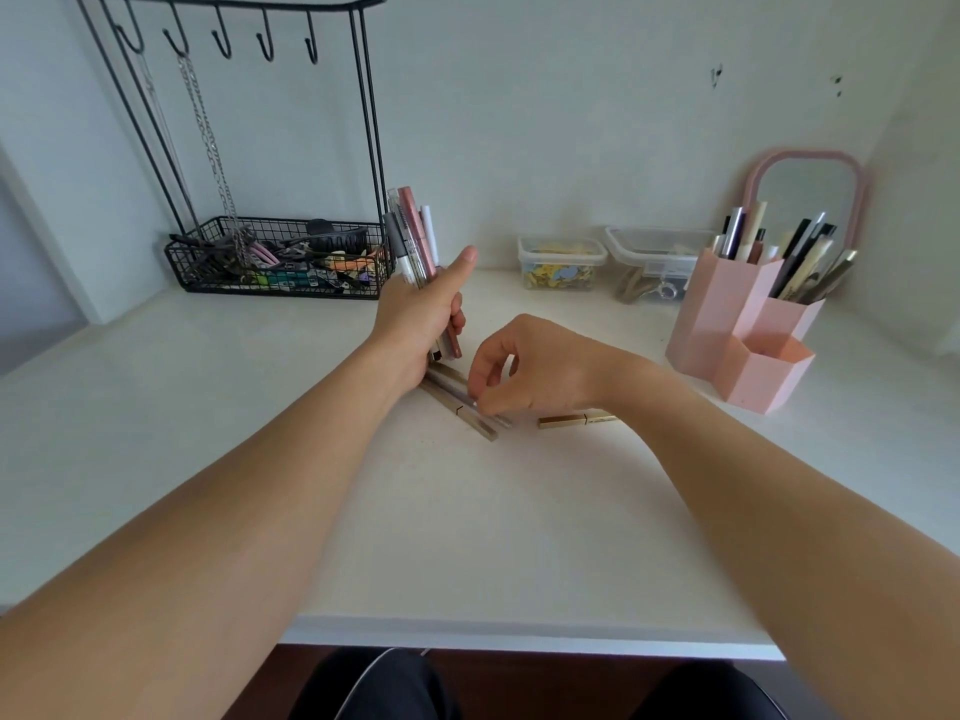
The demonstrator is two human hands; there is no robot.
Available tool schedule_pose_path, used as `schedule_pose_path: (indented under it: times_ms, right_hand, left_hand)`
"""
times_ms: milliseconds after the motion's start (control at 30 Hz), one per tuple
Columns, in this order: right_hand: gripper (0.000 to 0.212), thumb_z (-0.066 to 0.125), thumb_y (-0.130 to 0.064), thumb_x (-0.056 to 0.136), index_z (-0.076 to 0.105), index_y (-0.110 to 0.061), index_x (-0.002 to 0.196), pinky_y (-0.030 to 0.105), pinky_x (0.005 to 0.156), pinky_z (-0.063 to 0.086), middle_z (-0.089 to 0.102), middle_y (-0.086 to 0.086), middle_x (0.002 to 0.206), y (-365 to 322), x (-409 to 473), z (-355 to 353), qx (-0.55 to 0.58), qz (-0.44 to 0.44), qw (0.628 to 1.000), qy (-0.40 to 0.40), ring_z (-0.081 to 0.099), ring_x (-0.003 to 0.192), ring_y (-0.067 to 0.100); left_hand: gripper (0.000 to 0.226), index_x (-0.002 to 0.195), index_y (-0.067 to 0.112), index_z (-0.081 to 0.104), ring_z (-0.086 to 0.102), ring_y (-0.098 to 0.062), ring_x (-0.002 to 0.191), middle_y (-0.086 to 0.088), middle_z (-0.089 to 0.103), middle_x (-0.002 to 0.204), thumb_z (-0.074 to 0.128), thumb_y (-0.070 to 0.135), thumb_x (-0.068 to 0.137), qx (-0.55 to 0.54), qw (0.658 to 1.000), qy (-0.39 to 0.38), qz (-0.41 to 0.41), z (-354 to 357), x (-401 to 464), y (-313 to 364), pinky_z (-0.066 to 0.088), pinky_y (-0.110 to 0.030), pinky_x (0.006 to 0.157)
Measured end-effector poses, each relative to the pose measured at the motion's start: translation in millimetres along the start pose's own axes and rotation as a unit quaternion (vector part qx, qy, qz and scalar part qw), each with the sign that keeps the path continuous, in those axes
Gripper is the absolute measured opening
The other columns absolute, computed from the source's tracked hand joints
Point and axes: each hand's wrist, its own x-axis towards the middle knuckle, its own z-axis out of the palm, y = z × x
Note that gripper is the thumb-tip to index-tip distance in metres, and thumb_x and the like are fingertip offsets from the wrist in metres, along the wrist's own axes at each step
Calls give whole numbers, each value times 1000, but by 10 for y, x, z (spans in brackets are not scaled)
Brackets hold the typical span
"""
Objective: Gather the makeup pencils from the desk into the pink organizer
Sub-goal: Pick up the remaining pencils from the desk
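A person's left hand [423,317] grips an upright bundle of makeup pencils [415,241], thumb raised. Just below it, the right hand [535,368] pinches a pale pencil [467,400] lying on the white desk [467,511]. The pink organizer [737,314] stands well to the right.

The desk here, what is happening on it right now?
A person is collecting makeup pencils. The left hand grips a bundle of pencils upright. The right hand reaches down, fingertips at the loose pencils on the desk, seemingly picking one up. A gold pencil lies partly under the right wrist. The pink organizer at the right already holds several pencils.
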Motion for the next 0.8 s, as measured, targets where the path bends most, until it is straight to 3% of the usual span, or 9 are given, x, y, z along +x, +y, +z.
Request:
schedule_pose_path:
  times_ms: [67,200,367,433,500,567,667,800]
  right_hand:
    - [7,72,-22,75,76,-21,80,27,73,55,72,-5,82,6,-1,-14,-37,12,999,30,66,78,9]
    - [11,72,-28,72,74,-18,77,40,79,59,71,-3,81,112,22,-75,-113,56,988,86,67,79,18]
    - [20,76,-32,82,78,-13,88,37,86,55,74,1,90,188,17,-212,-134,53,989,31,67,88,19]
    - [26,73,-35,85,77,-9,87,42,90,54,75,5,92,236,18,-284,-131,53,990,16,68,91,22]
    - [26,71,-36,87,76,-11,82,43,90,55,75,7,94,306,1,-365,-89,77,993,12,67,87,23]
    - [25,69,-35,90,70,-16,75,39,80,53,70,8,87,366,-36,-433,-28,107,994,17,61,77,22]
    - [27,63,-29,96,66,-8,80,28,68,47,57,3,76,396,-66,-471,92,121,987,56,50,69,15]
    - [13,59,-15,99,63,-7,89,19,57,42,55,5,79,260,-11,-338,338,55,937,71,48,66,10]
  left_hand:
    - [37,74,19,55,49,-12,45,7,47,48,76,47,86,-6,1000,7,9,9,-2,6,46,-32,68]
    - [40,69,20,50,50,-12,46,7,48,48,76,45,88,-37,999,10,9,19,-8,31,48,-31,66]
    - [36,75,20,53,50,-12,46,7,49,49,76,44,87,-84,996,11,-11,24,-27,57,47,-28,58]
    - [36,75,22,51,46,-10,43,7,45,47,76,45,87,-107,994,14,-21,21,-22,74,44,-27,58]
    - [38,73,24,48,39,-9,40,8,38,46,76,45,87,-149,988,22,-35,9,-20,105,40,-24,53]
    - [37,75,24,47,34,-8,39,9,33,46,76,45,87,-183,982,30,-45,-11,-13,133,37,-22,48]
    - [37,76,23,50,33,-8,41,9,33,49,80,44,83,-180,982,30,-49,-26,-13,135,37,-21,47]
    - [28,80,20,63,36,-10,44,7,40,51,85,35,78,-134,990,-14,-36,24,-46,70,36,-23,50]
